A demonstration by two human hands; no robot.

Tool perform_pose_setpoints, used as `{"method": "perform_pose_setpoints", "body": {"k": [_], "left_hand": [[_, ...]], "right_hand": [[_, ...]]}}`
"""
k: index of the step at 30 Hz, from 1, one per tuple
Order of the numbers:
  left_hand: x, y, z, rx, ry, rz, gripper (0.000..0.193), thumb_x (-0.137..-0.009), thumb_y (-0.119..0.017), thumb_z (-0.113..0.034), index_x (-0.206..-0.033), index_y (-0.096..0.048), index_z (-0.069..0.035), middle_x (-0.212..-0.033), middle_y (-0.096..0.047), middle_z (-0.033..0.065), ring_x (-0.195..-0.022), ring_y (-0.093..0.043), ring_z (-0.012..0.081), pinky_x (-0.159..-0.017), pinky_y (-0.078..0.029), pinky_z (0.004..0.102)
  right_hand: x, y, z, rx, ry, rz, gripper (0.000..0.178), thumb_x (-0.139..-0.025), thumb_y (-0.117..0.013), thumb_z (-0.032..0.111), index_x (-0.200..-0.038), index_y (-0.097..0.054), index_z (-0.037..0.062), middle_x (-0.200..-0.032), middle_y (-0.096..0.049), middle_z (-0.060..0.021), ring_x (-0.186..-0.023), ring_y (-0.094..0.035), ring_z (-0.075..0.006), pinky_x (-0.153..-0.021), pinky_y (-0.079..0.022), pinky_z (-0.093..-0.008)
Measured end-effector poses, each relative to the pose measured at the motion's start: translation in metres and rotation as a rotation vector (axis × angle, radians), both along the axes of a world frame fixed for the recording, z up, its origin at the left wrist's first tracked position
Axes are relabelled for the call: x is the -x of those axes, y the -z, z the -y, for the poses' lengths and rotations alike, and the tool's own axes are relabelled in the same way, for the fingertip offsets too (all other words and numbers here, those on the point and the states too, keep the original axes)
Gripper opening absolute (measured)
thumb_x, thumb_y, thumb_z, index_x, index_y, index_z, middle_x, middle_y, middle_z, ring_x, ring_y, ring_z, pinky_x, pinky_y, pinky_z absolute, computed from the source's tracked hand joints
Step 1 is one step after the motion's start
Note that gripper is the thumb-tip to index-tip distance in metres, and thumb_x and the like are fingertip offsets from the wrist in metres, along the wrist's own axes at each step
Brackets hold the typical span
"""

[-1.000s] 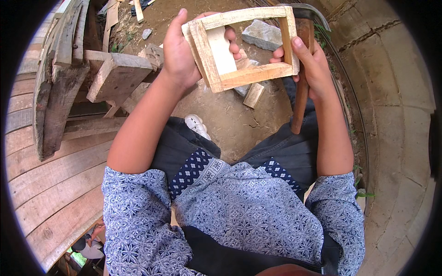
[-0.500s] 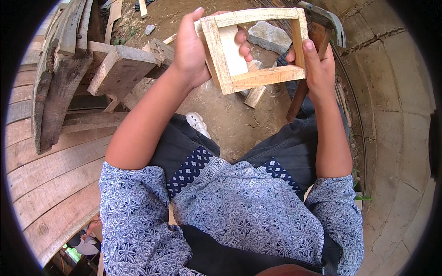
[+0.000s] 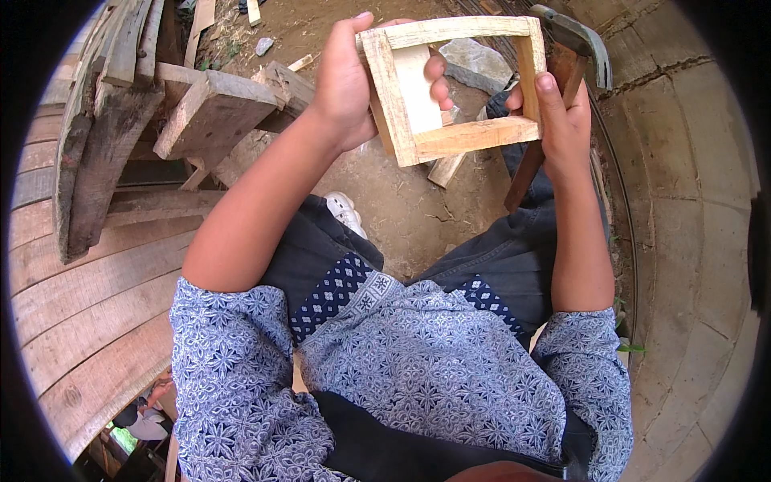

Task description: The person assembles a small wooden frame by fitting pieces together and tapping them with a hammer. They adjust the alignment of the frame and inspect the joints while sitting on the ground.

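Note:
I hold a small square frame of pale wooden slats (image 3: 474, 135) up in front of me. My left hand (image 3: 345, 84) grips its left side, with the fingers curled through the opening. My right hand (image 3: 562, 128) presses the frame's right corner with the thumb and also clasps a hammer (image 3: 562, 56) with a brown wooden handle and a grey metal head that sticks out above the frame.
A pile of weathered planks and wood blocks (image 3: 209, 112) lies to the left on wide floorboards (image 3: 88, 281). Bare dirt ground (image 3: 401, 209) with a grey stone (image 3: 474, 56) and a wood offcut (image 3: 446, 169) lies below the frame. Concrete paving (image 3: 691, 201) curves along the right.
Both hands have lifted the frame and hammer a little higher and farther from me. The frame has tilted so its opening faces me more squarely.

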State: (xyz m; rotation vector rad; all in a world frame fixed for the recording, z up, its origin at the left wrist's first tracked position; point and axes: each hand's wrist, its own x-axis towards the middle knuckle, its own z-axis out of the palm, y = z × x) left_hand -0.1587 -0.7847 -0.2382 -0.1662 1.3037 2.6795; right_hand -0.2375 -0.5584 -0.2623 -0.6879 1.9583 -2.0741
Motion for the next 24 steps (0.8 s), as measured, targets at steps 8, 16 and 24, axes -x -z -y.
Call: {"method": "perform_pose_setpoints", "body": {"k": [8,16,24], "left_hand": [[0.002,0.009,0.005,-0.07,0.041,-0.031,0.051,-0.096,-0.018,-0.047,-0.11,-0.045,-0.006,-0.085,-0.061,0.0155,-0.077,-0.066,0.0306,-0.078,-0.056,0.0499],[-0.002,0.009,0.001,-0.381,-0.023,0.119,0.067,-0.095,-0.031,-0.061,-0.104,-0.059,0.0,-0.085,-0.062,0.0162,-0.074,-0.062,0.0348,-0.079,-0.053,0.053],[-0.001,-0.008,-0.006,-0.314,-0.172,0.222,0.086,-0.093,-0.019,-0.075,-0.094,-0.06,0.001,-0.075,-0.059,0.0139,-0.065,-0.061,0.0319,-0.066,-0.053,0.0483]], "right_hand": [[-0.001,-0.001,0.0,-0.032,-0.011,-0.012,0.037,-0.1,-0.056,0.037,-0.114,-0.053,0.0031,-0.082,-0.064,-0.0081,-0.071,-0.063,-0.0123,-0.063,-0.054,-0.0262],[-0.003,0.007,0.007,0.007,0.038,0.153,0.035,-0.099,-0.06,0.037,-0.109,-0.056,0.004,-0.079,-0.066,-0.0071,-0.072,-0.063,-0.0118,-0.065,-0.051,-0.0258],[-0.004,0.007,0.009,-0.001,0.053,0.143,0.034,-0.099,-0.059,0.037,-0.108,-0.054,0.0047,-0.079,-0.066,-0.0073,-0.071,-0.062,-0.011,-0.064,-0.049,-0.0255]]}}
